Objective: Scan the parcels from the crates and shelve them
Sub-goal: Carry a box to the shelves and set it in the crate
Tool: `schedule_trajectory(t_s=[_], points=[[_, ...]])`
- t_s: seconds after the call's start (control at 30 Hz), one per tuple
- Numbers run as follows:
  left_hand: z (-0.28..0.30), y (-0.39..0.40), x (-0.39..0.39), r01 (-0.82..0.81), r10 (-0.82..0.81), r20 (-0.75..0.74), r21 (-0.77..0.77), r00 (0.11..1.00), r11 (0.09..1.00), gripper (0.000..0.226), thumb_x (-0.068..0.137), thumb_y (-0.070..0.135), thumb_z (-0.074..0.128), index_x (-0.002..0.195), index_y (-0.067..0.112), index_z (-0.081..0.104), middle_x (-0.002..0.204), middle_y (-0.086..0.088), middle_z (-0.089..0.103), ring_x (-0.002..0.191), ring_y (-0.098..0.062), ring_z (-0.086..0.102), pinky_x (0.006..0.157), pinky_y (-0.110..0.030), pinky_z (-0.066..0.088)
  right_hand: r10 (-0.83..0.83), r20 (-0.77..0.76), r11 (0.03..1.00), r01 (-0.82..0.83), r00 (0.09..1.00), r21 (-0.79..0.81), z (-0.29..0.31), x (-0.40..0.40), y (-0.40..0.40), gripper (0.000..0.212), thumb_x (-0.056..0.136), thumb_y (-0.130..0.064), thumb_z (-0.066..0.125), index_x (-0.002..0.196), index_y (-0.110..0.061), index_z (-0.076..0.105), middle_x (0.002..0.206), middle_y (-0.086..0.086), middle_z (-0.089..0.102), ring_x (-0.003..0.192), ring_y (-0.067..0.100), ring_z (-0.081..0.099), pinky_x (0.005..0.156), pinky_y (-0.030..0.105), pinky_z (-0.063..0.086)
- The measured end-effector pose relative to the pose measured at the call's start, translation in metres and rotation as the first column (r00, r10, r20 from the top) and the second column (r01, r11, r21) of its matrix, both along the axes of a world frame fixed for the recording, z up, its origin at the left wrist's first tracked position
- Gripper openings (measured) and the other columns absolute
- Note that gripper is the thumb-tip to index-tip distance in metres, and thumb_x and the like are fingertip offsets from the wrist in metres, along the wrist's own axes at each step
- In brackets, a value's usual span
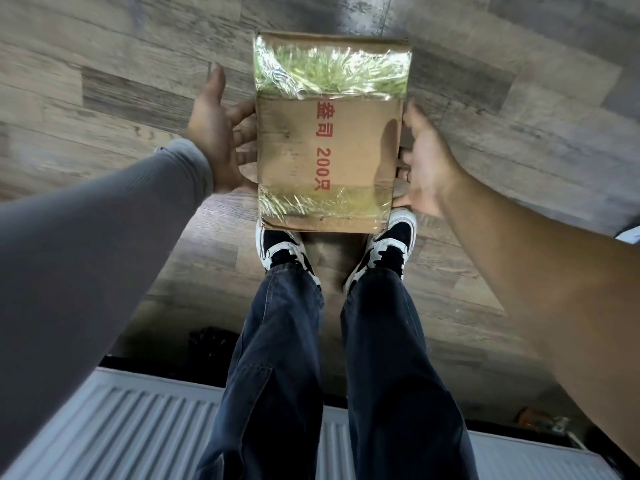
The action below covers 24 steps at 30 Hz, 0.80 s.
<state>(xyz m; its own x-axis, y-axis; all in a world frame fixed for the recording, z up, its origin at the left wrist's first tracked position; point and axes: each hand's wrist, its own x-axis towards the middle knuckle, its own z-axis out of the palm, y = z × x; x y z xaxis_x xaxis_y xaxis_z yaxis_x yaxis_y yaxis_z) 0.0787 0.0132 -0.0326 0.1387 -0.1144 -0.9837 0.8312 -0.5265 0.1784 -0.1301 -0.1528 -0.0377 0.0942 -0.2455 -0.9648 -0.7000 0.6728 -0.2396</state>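
Note:
A brown cardboard parcel (329, 140) with red printed characters and shiny clear tape across both ends hangs in front of me, above my feet. My left hand (216, 133) lies along its left side, fingers reaching under the box, thumb pointing up. My right hand (424, 161) supports the right side, fingers tucked under the edge and palm facing the box. The parcel's underside is hidden. No scanner, crate or shelf is in view.
Grey wood-look floor (121, 98) spreads all round. My legs in dark jeans and black-and-white shoes (287, 251) stand below the parcel. A white ribbed radiator (138, 427) runs along the bottom edge behind my legs.

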Motion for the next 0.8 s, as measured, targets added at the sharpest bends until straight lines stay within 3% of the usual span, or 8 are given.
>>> schedule_trajectory(t_s=[0.1,0.17,0.3,0.4,0.47,0.5,0.6,0.8], points=[[0.028,-0.004,-0.003,0.039,-0.039,-0.007,-0.006,0.999,0.999,0.075,0.095,0.082,0.03,0.138,0.03,0.064,0.121,0.004,0.076,0.113,-0.028,0.068,0.063,-0.052,0.057,-0.03,0.01,0.999,0.03,1.0,0.016,0.035,-0.008,-0.009,0.064,0.099,-0.077,0.029,0.152,-0.043,0.04,0.146,0.004,0.056,0.103,0.023,0.059,0.11,0.075,0.031],[0.051,-0.009,-0.001,0.03,-0.031,-0.005,-0.022,1.0,0.999,0.074,0.095,0.081,0.032,0.138,0.03,0.064,0.124,0.006,0.073,0.112,-0.025,0.065,0.061,-0.047,0.056,-0.028,0.013,1.0,0.028,1.0,0.01,0.064,-0.007,-0.016,0.058,0.1,-0.076,0.027,0.144,-0.044,0.046,0.13,0.001,0.062,0.1,0.021,0.058,0.109,0.075,0.029],[0.117,-0.026,0.003,0.038,-0.038,0.004,-0.072,0.999,0.997,0.072,0.095,0.081,0.032,0.13,0.031,0.07,0.129,0.003,0.071,0.108,-0.022,0.059,0.069,-0.051,0.05,-0.051,0.038,0.999,0.051,0.998,0.0,0.145,-0.003,-0.037,0.071,0.098,-0.08,0.025,0.158,-0.044,0.033,0.164,0.007,0.037,0.139,0.031,0.046,0.108,0.078,0.027],[0.166,-0.038,0.011,-0.023,0.018,-0.029,-0.163,0.999,0.986,0.071,0.09,0.084,0.04,0.105,0.03,0.083,0.096,0.007,0.059,0.083,-0.023,0.046,0.063,-0.039,0.038,-0.077,0.054,0.997,0.078,0.996,-0.019,0.209,0.0,-0.054,0.071,0.097,-0.08,0.024,0.16,-0.046,0.029,0.166,0.006,0.034,0.145,0.033,0.04,0.108,0.078,0.027],[0.203,-0.049,0.017,-0.019,0.02,0.004,-0.171,1.0,0.985,0.071,0.093,0.082,0.037,0.118,0.029,0.077,0.091,0.011,0.07,0.084,-0.019,0.043,0.068,-0.037,0.039,-0.1,0.07,0.994,0.102,0.993,-0.031,0.253,0.003,-0.066,0.071,0.098,-0.08,0.024,0.159,-0.046,0.03,0.167,0.005,0.033,0.147,0.031,0.038,0.109,0.078,0.027],[0.223,-0.054,0.02,-0.015,0.019,0.022,-0.168,1.0,0.986,0.07,0.094,0.081,0.036,0.126,0.029,0.071,0.099,0.009,0.076,0.089,-0.018,0.046,0.072,-0.037,0.044,-0.107,0.08,0.993,0.11,0.991,-0.038,0.276,0.006,-0.071,0.071,0.097,-0.081,0.025,0.159,-0.046,0.03,0.167,0.004,0.032,0.148,0.03,0.037,0.108,0.078,0.027],[0.292,-0.073,0.026,0.044,-0.035,0.05,-0.188,0.998,0.981,0.075,0.094,0.083,0.033,0.141,0.032,0.061,0.135,0.001,0.068,0.121,-0.02,0.06,0.097,-0.059,0.049,-0.118,0.104,0.991,0.124,0.988,-0.058,0.343,0.012,-0.083,0.074,0.093,-0.085,0.029,0.158,-0.048,0.032,0.167,0.004,0.032,0.148,0.032,0.037,0.107,0.079,0.027],[0.415,-0.107,0.045,0.164,-0.139,0.122,-0.234,0.983,0.958,0.077,0.091,0.084,0.032,0.146,0.036,0.056,0.15,-0.001,0.057,0.133,-0.031,0.055,0.104,-0.08,0.031,-0.136,0.17,0.976,0.161,0.976,-0.145,0.464,0.019,-0.097,0.077,0.092,-0.086,0.03,0.159,-0.048,0.029,0.169,0.005,0.029,0.15,0.036,0.035,0.109,0.079,0.026]])
